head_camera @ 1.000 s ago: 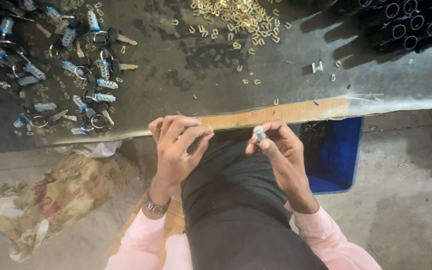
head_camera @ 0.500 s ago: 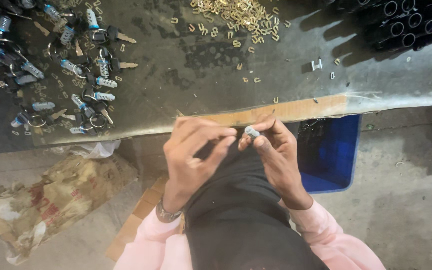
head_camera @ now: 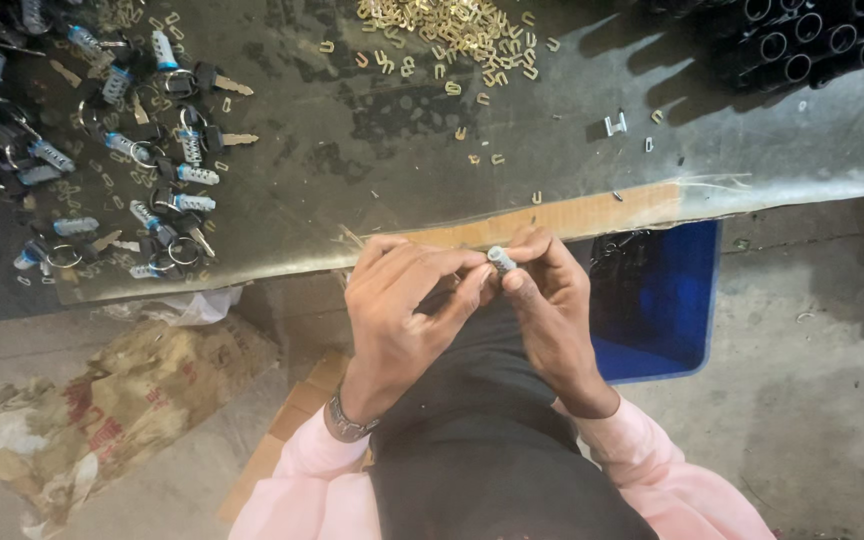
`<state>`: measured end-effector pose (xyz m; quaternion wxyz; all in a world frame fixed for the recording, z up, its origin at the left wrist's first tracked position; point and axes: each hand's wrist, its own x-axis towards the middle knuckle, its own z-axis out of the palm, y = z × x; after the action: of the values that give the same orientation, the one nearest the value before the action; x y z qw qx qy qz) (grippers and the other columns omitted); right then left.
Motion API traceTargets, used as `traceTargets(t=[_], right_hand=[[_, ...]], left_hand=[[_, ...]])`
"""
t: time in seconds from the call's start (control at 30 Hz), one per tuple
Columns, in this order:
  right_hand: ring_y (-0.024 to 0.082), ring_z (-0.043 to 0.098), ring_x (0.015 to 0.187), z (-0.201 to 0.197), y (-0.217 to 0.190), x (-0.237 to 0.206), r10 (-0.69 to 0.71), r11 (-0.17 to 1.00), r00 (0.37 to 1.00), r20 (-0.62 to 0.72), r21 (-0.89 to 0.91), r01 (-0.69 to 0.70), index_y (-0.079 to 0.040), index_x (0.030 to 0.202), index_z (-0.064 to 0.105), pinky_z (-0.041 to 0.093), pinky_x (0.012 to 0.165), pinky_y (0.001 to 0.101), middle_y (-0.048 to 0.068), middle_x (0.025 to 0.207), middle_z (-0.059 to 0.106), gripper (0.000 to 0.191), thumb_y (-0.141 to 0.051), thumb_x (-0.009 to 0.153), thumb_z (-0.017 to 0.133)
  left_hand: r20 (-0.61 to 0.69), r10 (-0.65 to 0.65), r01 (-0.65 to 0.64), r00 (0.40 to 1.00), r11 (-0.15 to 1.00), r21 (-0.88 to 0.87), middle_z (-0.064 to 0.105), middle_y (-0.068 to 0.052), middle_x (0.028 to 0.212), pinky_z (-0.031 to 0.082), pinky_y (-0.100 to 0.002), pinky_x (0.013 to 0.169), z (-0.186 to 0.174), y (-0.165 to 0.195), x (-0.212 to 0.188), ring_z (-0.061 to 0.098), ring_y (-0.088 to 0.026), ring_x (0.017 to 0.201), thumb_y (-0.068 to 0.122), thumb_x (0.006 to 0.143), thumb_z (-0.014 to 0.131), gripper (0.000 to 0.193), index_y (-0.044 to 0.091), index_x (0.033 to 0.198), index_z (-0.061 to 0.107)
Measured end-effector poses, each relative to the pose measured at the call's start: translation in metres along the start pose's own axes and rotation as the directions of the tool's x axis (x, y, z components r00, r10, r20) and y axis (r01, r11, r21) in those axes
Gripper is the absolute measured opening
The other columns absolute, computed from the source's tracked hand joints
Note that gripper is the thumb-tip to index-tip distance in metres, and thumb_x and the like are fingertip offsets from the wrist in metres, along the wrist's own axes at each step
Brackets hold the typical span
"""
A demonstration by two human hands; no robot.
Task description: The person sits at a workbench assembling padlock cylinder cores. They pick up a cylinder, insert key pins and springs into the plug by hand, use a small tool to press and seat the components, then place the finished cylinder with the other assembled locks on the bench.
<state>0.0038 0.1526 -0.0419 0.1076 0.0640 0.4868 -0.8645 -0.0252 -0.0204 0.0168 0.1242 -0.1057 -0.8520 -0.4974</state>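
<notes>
Both hands meet just in front of the worktable's near edge (head_camera: 592, 212). My right hand (head_camera: 552, 310) pinches a small silver lock cylinder (head_camera: 501, 260) between thumb and fingers, its end pointing up. My left hand (head_camera: 402, 300) has its fingertips against the same cylinder; whether it holds a small part there is hidden. A metal bracelet sits on the left wrist. Pink sleeves and a dark lap fill the bottom of the view.
Many lock cylinders with keys and rings (head_camera: 142, 150) lie scattered on the table's left. A heap of small brass clips (head_camera: 442, 30) lies at the top centre, black tubes (head_camera: 802, 40) at the top right. A blue bin (head_camera: 652, 300) and a crumpled paper sack (head_camera: 112, 400) sit on the floor.
My hands have come together: the left moved right to touch the cylinder held in the right. Both now sit lower in the picture as the view shifted.
</notes>
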Motion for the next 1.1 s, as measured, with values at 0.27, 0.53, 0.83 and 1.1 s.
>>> traceTargets(t=[0.27,0.53,0.83,1.1], right_hand=[[0.011,0.061,0.096,-0.007,-0.002,0.0,-0.114,0.958,0.993,-0.031,-0.268,0.102,0.001,0.11,0.061,0.055,0.085,0.0261,0.004,0.105,0.056,0.017,-0.001,0.098,0.073],[0.011,0.063,0.097,-0.012,0.0,-0.003,-0.196,0.878,0.981,-0.015,-0.447,0.168,0.004,0.108,0.062,0.055,0.086,0.0252,0.006,0.106,0.057,0.02,0.004,0.093,0.076],[0.017,0.07,0.091,-0.027,-0.022,-0.003,0.054,0.976,0.992,0.112,-0.217,-0.029,0.004,0.102,0.065,0.059,0.081,0.0291,0.009,0.101,0.061,0.017,0.004,0.09,0.077],[0.025,0.071,0.081,-0.055,-0.011,-0.015,-0.021,1.0,0.998,-0.055,0.02,0.022,0.004,0.105,0.071,0.059,0.071,0.0369,0.012,0.091,0.066,0.027,-0.014,0.09,0.083]], left_hand=[[-0.001,0.012,-0.012,1.0,1.0,0.025,0.073,0.002,0.088,0.046,-0.032,0.082,0.002,0.002,0.0,0.067,-0.014,0.078,0.009,0.086,0.085,0.015,0.011,0.094,0.072],[0.007,0.025,-0.025,1.0,0.999,0.027,0.072,0.001,0.087,0.046,-0.033,0.083,0.003,0.0,-0.001,0.066,-0.016,0.078,0.009,0.085,0.085,0.016,0.011,0.092,0.072],[0.152,-0.165,0.202,0.975,0.939,-0.277,0.071,-0.002,0.09,0.053,-0.028,0.078,0.01,-0.006,-0.005,0.069,-0.014,0.079,0.013,0.085,0.085,0.021,0.008,0.1,0.072],[0.168,-0.064,0.1,0.984,0.972,-0.212,0.069,-0.003,0.106,0.053,-0.028,0.082,0.025,0.003,0.019,0.068,-0.016,0.09,0.008,0.099,0.072,0.015,0.008,0.113,0.069]])
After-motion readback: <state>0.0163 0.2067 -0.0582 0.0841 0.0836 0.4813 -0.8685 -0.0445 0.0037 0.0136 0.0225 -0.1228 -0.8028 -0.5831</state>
